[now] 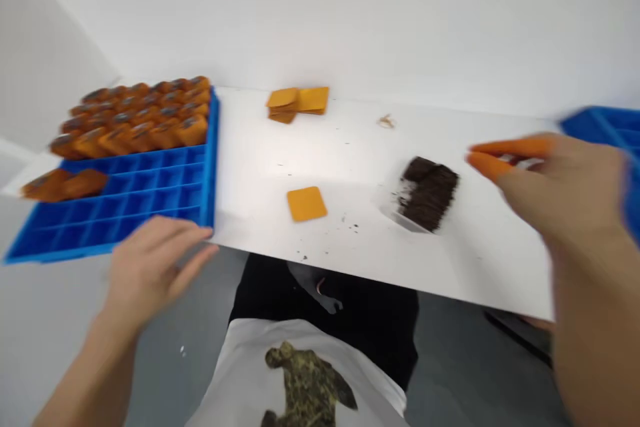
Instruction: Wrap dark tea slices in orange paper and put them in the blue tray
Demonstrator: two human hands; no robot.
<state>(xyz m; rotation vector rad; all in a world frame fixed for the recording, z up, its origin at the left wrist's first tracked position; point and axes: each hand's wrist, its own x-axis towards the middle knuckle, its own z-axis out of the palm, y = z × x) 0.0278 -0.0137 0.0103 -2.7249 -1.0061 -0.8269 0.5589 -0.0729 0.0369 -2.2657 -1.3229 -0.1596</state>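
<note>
My left hand (155, 263) is at the front right corner of a blue compartment tray (213, 167), fingers stretched out and thumb apart, holding nothing visible. Rows of orange-brown pouches with dark tops (143, 113) fill the tray's back part. Two more orange-brown pieces (65, 185) lie at its left side. Over the right of the table is my right hand (565, 180), blurred, its thumb and finger in orange covers and pinched nearly together; anything between the tips is too small to make out. Left of it, dark crumbly soil (430, 193) lies in a clear shallow container (410, 221).
On the white table (255, 167) lies a single orange square (307, 204), with stacked orange squares (295, 103) at the back. A small tan tangle (386, 121) sits near the wall. Another blue tray (595, 121) stands far right. Dark crumbs dot the front edge.
</note>
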